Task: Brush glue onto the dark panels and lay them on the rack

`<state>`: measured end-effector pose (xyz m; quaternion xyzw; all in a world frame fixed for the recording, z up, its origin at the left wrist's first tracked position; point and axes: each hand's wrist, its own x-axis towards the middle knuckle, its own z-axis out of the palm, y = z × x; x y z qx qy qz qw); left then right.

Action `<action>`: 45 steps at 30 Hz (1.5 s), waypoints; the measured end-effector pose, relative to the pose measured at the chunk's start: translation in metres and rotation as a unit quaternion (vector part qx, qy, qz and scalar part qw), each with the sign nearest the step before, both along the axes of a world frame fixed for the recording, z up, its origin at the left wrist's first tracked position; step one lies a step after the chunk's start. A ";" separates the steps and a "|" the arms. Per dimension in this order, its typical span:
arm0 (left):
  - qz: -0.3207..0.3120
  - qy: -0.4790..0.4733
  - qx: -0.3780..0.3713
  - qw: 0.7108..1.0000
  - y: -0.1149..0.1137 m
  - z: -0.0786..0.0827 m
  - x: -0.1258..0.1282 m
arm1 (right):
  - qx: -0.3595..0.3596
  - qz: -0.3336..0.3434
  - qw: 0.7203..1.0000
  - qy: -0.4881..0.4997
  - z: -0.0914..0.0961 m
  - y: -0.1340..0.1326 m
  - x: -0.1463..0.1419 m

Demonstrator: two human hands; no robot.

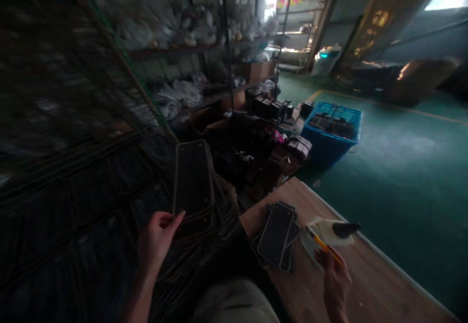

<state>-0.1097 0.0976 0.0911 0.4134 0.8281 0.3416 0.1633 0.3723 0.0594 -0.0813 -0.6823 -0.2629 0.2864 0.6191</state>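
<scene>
My left hand point(158, 240) pinches the lower edge of a dark flat rectangular panel point(193, 177) and lifts it off a tall heap of like panels point(204, 235) at my left. My right hand point(334, 279) is closed on a yellow-handled brush point(334, 237), whose dark bristles hang over a pale sheet or dish point(329, 228) on the wooden table point(365, 284). A small stack of the same dark panels point(278, 235) lies fanned out on the table between my hands.
Metal shelving point(204, 50) with white bags stands behind, with dark boxes and parts point(263, 133) piled on the floor below it. A blue plastic crate point(332, 130) sits on the green floor. More dark panels fill the rack at far left. My knee point(234, 303) shows at the bottom.
</scene>
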 end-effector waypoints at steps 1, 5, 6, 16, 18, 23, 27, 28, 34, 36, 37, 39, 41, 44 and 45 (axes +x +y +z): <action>-0.004 -0.025 0.008 1.000 0.001 0.002 0.000 | 0.011 0.011 1.000 0.007 0.015 0.008 -0.012; -0.047 -0.120 0.043 0.991 0.003 0.003 -0.009 | 0.090 0.079 0.993 0.009 0.089 0.038 -0.073; -0.060 -0.134 0.047 0.988 0.002 0.004 -0.012 | 0.116 0.098 0.988 -0.001 0.108 0.044 -0.090; -0.137 -0.149 0.055 0.978 -0.010 0.025 -0.034 | 0.207 0.331 0.891 -0.231 0.240 0.091 -0.224; -0.146 -0.207 0.059 0.965 -0.011 0.025 -0.033 | 0.218 0.381 0.859 -0.265 0.253 0.102 -0.244; -0.147 -0.378 0.068 0.912 -0.014 0.016 -0.023 | 0.254 0.461 0.772 -0.356 0.271 0.137 -0.278; -0.146 -0.418 0.063 0.895 -0.020 0.009 -0.020 | 0.258 0.517 0.708 -0.407 0.280 0.167 -0.290; -0.147 -0.422 0.059 0.893 -0.022 0.008 -0.020 | 0.258 0.529 0.693 -0.416 0.282 0.175 -0.293; -0.128 -0.434 0.069 0.889 -0.024 0.002 -0.020 | 0.257 0.559 0.638 -0.462 0.285 0.215 -0.309; -0.126 -0.434 0.075 0.889 -0.025 0.000 -0.018 | 0.257 0.561 0.626 -0.476 0.286 0.224 -0.315; -0.122 -0.432 0.079 0.890 -0.025 -0.001 -0.017 | 0.259 0.562 0.620 -0.482 0.285 0.228 -0.318; -0.110 -0.427 0.089 0.893 -0.026 -0.003 -0.015 | 0.265 0.564 0.610 -0.490 0.284 0.234 -0.324; -0.103 -0.427 0.097 0.893 -0.027 -0.005 -0.013 | 0.269 0.566 0.602 -0.495 0.281 0.239 -0.329; -0.098 -0.432 0.107 0.890 -0.029 -0.007 -0.011 | 0.258 0.569 0.598 -0.502 0.275 0.239 -0.332; -0.094 -0.430 0.108 0.891 -0.030 -0.007 -0.010 | 0.252 0.570 0.598 -0.504 0.274 0.237 -0.331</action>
